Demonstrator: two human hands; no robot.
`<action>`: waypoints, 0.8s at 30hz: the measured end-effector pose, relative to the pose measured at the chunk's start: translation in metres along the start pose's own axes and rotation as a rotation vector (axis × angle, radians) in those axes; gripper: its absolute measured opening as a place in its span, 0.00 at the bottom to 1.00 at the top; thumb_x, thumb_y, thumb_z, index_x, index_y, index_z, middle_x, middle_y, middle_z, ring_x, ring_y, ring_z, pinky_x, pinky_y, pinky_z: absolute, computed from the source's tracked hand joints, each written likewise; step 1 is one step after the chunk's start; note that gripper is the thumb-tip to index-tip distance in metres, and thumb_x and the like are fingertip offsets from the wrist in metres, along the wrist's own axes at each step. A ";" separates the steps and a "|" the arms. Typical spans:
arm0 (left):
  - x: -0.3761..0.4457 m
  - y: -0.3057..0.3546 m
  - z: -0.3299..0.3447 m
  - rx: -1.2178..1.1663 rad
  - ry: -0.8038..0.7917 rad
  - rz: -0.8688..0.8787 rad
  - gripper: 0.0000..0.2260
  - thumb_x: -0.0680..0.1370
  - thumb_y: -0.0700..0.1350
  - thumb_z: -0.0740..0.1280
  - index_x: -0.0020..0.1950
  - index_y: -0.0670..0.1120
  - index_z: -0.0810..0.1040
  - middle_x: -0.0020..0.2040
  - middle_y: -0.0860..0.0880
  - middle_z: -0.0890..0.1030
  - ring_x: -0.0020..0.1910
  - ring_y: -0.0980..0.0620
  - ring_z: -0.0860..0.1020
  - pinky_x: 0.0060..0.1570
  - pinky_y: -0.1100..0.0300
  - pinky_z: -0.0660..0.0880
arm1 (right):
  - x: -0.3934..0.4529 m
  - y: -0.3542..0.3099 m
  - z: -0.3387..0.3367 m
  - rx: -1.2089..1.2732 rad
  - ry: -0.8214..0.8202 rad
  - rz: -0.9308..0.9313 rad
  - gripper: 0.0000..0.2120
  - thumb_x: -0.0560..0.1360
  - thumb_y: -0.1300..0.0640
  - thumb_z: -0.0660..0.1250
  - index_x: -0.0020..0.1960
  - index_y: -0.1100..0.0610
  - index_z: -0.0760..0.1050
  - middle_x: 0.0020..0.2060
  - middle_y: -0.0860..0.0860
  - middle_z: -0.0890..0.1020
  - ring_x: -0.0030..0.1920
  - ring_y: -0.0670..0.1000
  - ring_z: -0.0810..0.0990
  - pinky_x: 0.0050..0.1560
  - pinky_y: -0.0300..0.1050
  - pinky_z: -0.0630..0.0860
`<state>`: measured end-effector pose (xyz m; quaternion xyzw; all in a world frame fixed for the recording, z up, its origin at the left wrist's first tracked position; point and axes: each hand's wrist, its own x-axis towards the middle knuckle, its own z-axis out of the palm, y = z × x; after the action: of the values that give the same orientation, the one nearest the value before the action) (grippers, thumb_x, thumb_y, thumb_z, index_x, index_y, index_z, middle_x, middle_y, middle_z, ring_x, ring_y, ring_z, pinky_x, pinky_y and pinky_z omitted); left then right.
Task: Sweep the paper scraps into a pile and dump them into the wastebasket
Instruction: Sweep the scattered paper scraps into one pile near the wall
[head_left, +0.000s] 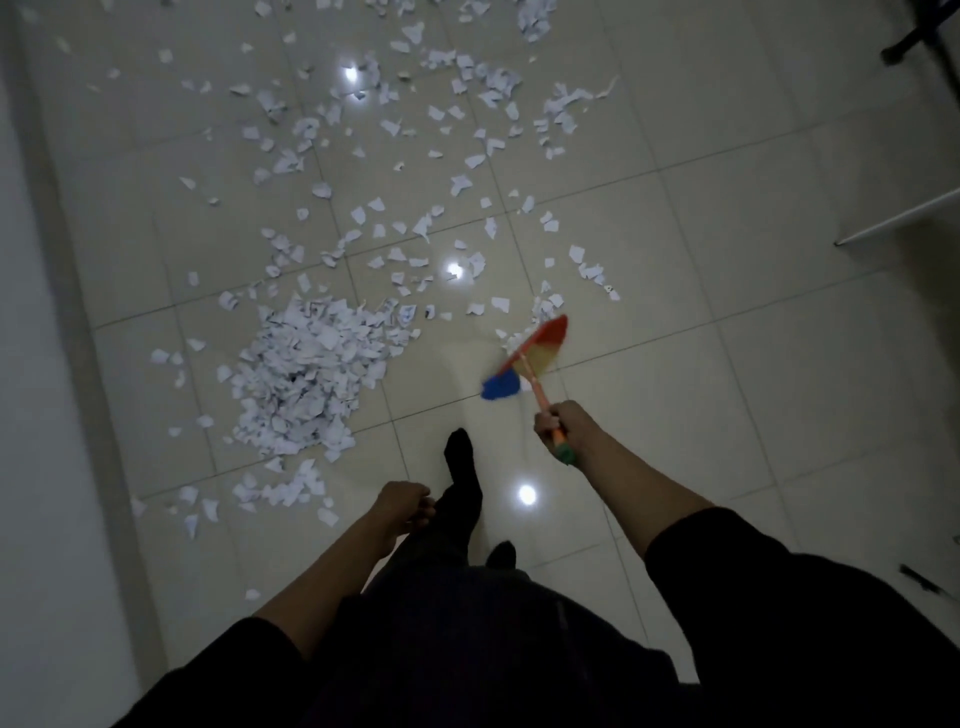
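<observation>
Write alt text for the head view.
The right hand grips a colourful broom, sweeping paper scraps across a tiled floor toward a pile. The left hand hangs idle.

Pale square floor tiles (675, 415) with thin dark grout lines fill the view, and three bright reflections of ceiling lights (527, 494) shine on them. A light wall (31, 364) with a darker baseboard runs down the left side. At the right edge sit a white panel edge (898, 218) and a dark stand leg (904, 49).
</observation>
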<state>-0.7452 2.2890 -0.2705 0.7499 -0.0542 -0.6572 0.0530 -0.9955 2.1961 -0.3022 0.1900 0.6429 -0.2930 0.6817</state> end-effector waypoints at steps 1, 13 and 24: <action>-0.001 0.000 -0.002 -0.005 0.005 -0.007 0.05 0.79 0.37 0.62 0.46 0.37 0.75 0.38 0.42 0.77 0.34 0.49 0.75 0.37 0.58 0.74 | 0.004 -0.002 0.012 0.036 -0.064 0.020 0.09 0.78 0.68 0.44 0.52 0.60 0.61 0.30 0.51 0.63 0.17 0.45 0.63 0.16 0.35 0.63; 0.001 0.024 -0.011 -0.040 -0.041 0.010 0.05 0.78 0.35 0.62 0.44 0.37 0.75 0.35 0.42 0.76 0.31 0.49 0.74 0.34 0.58 0.72 | -0.029 -0.035 0.053 -0.027 -0.382 0.052 0.07 0.82 0.61 0.53 0.50 0.62 0.69 0.26 0.50 0.67 0.19 0.42 0.62 0.15 0.33 0.60; -0.012 0.064 0.007 -0.042 -0.109 0.098 0.05 0.79 0.36 0.62 0.43 0.38 0.75 0.37 0.43 0.77 0.33 0.50 0.76 0.34 0.60 0.74 | -0.061 -0.073 -0.040 -0.280 0.013 -0.015 0.13 0.81 0.63 0.49 0.39 0.58 0.64 0.19 0.49 0.64 0.14 0.43 0.60 0.12 0.32 0.56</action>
<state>-0.7548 2.2275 -0.2498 0.7082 -0.0798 -0.6947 0.0976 -1.0731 2.1756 -0.2370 0.0900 0.6833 -0.2043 0.6952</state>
